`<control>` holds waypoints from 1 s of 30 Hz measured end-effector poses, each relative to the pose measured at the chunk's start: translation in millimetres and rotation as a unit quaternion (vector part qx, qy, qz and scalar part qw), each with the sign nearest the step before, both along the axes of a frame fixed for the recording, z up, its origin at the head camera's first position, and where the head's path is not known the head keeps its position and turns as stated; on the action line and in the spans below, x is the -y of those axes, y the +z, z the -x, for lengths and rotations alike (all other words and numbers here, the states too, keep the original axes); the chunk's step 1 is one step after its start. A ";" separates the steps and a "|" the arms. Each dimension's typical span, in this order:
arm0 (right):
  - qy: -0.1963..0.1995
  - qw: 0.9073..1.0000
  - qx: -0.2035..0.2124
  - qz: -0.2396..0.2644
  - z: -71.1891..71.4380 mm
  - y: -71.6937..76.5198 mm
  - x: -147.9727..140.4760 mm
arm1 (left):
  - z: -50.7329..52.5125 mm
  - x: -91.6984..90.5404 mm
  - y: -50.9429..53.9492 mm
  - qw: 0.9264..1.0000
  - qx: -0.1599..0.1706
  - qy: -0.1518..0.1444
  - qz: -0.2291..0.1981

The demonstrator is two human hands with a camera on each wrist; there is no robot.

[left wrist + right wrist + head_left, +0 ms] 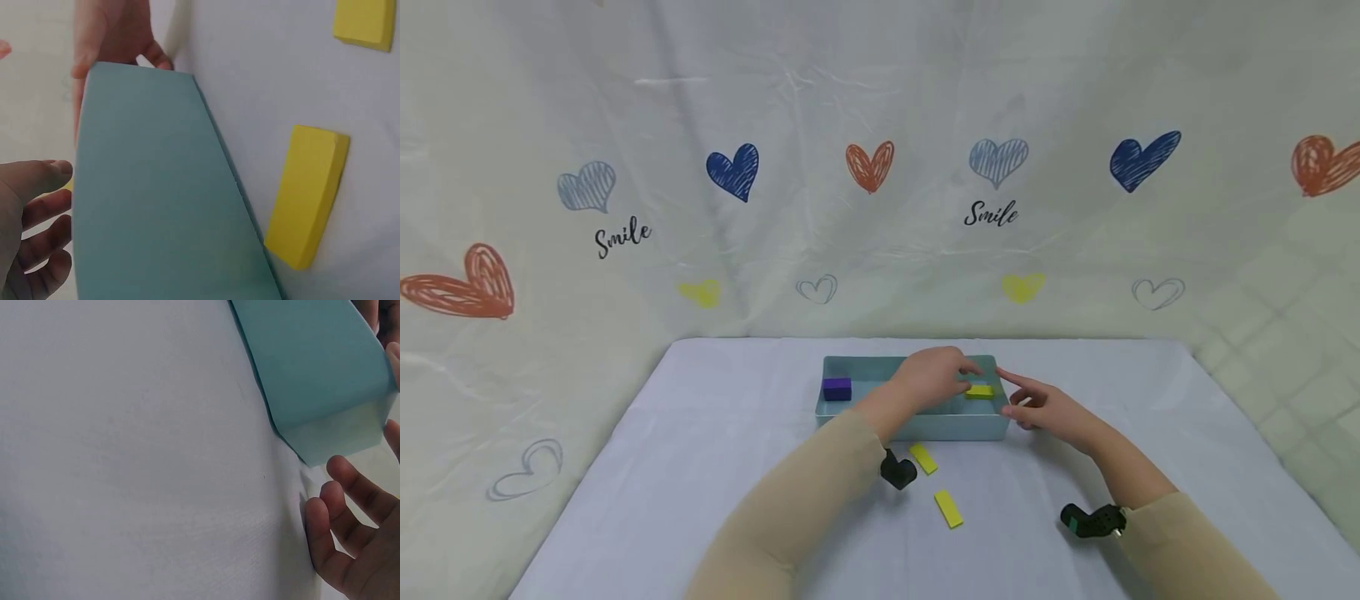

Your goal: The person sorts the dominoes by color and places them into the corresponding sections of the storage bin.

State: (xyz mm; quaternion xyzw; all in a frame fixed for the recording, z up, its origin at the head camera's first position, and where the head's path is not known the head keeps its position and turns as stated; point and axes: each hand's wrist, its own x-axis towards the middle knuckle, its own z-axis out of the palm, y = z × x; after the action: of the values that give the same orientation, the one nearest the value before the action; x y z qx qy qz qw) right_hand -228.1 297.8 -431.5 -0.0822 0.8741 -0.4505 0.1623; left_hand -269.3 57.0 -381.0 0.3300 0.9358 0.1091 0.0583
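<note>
A long, open-topped teal box stands on the table. My left hand reaches over its front wall, thumb and fingers spread and loosely bent beside a yellow block at the right end inside. Whether a fingertip touches that block is hard to see. At the box's right end, my right hand sets its thumb near the front corner and stretches its index finger toward the back corner. Its other fingers hang loosely bent, away from the wall. A dark purple block sits inside the box at the left.
Two yellow blocks lie on the white-covered table in front of the box: one close to its front wall, the other block nearer to me. A white curtain with printed hearts hangs behind the table.
</note>
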 end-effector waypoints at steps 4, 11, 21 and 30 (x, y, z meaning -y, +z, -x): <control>0.001 1.000 0.001 0.001 0.4 -0.3 -0.7 | -6.3 9.2 4.7 1.000 -0.011 -0.015 -0.006; 0.006 1.000 0.007 -0.003 0.1 0.0 -1.2 | -17.0 27.2 7.1 0.998 -0.017 -0.036 -0.039; 0.004 1.000 0.012 -0.016 0.4 0.7 0.6 | -43.3 71.6 6.4 0.995 -0.024 -0.067 -0.067; 0.008 1.000 0.006 -0.017 0.6 1.7 1.6 | -61.8 104.9 -2.3 0.991 -0.041 -0.090 -0.088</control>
State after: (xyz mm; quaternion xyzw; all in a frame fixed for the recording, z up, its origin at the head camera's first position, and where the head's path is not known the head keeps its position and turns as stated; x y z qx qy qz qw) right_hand -228.8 296.2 -429.8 -0.0834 0.8801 -0.4344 0.1723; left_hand -207.5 -47.9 -383.3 0.4207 0.8908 0.1719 -0.0003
